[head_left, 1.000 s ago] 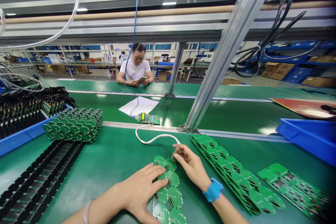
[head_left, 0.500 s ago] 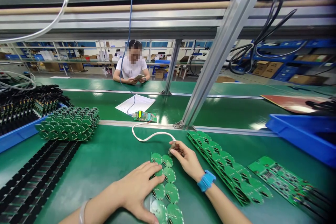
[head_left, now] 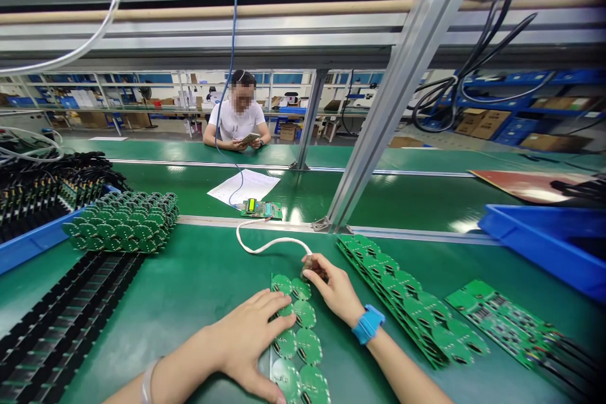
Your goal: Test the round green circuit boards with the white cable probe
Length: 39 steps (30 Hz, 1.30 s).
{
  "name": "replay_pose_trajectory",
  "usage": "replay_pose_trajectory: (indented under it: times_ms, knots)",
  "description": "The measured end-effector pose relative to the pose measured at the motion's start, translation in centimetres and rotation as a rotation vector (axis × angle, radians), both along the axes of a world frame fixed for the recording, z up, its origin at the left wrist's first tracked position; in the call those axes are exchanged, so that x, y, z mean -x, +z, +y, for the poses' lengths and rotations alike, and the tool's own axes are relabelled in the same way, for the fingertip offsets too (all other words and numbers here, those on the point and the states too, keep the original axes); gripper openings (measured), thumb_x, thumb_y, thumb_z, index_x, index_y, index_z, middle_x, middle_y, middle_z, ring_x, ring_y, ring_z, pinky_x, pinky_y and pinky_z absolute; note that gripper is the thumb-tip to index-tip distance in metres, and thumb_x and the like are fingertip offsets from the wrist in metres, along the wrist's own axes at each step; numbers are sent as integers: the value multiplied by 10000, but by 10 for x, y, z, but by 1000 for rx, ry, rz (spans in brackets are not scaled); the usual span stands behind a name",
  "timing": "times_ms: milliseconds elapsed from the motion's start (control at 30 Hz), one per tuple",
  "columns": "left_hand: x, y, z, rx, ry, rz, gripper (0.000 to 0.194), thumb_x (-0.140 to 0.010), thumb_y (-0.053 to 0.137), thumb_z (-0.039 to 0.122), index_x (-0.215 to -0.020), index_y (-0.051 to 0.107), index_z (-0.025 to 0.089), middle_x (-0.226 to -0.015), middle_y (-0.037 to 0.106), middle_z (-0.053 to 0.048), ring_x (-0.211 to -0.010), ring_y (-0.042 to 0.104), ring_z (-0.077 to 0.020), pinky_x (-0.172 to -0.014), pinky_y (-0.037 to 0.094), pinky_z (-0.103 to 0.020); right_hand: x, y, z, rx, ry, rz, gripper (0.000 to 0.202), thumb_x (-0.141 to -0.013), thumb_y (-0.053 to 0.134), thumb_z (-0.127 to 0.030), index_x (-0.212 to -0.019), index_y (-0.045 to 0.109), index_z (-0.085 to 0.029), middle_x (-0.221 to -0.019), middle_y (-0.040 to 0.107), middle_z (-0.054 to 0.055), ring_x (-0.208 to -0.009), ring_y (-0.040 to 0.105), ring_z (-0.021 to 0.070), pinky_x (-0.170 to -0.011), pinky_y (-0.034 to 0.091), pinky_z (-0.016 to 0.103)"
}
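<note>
A panel of round green circuit boards [head_left: 308, 346] lies on the green bench in front of me. My left hand [head_left: 249, 341] rests spread over its left side, fingertips on the boards. At the panel's far end, my right hand [head_left: 334, 284] pinches a small brownish connector [head_left: 308, 265] between thumb and fingers. From that connector a white cable [head_left: 269, 246] curves back to a small board with a lit yellow-green display [head_left: 253, 206]. Whether the connector touches the panel is hard to tell.
Stacked board panels [head_left: 398, 290] and a wired green board [head_left: 504, 319] lie at right, near a blue bin [head_left: 544, 249]. At left are piled round boards [head_left: 123, 224] and black racks [head_left: 61, 322]. A metal post [head_left: 383, 113] rises ahead; a person [head_left: 237, 117] sits beyond.
My right hand has shifted slightly left with the connector, nearer the panel's far end. My left hand stays in place.
</note>
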<state>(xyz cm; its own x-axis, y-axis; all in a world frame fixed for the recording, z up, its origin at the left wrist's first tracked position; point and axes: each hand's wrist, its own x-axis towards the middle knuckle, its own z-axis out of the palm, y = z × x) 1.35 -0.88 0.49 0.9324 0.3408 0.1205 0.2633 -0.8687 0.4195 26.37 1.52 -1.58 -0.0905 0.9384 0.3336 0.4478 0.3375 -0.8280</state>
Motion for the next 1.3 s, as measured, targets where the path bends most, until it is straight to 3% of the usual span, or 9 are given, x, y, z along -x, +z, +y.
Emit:
replay_pose_trajectory:
  times_ms: [333,667,900,1300]
  knots:
    - [0,9,0,31,-2,36,1070,-715,614,795,-1491,293,131,-1551,249,-220,-1437,209,-383,-1179,74,-553,0,-6,1,3,9,34,170,-897,540,-344,-986,584,-206,-808,639,24,-686,608,179,-661,500,270]
    - [-1,4,0,42,-1,44,1107,-689,619,814,-1529,219,214,-1568,211,-200,-1437,156,-428,-1152,65,-612,1,-7,2,11,6,31,189,-896,523,-344,-1003,582,-200,-823,646,34,-699,604,183,-672,497,277]
    - [0,6,0,54,-3,61,1099,-699,604,818,-1535,206,226,-1596,109,-178,-1439,127,-435,-1149,59,-618,1,-6,1,3,-1,30,195,-892,525,-343,-1005,587,-197,-824,651,34,-698,612,183,-669,503,273]
    - [0,5,1,54,-6,53,1099,-694,618,811,-1535,208,233,-1596,123,-166,-1434,148,-438,-1153,74,-610,1,-8,2,-3,8,37,194,-901,526,-346,-1013,583,-198,-824,653,36,-694,618,182,-670,508,273]
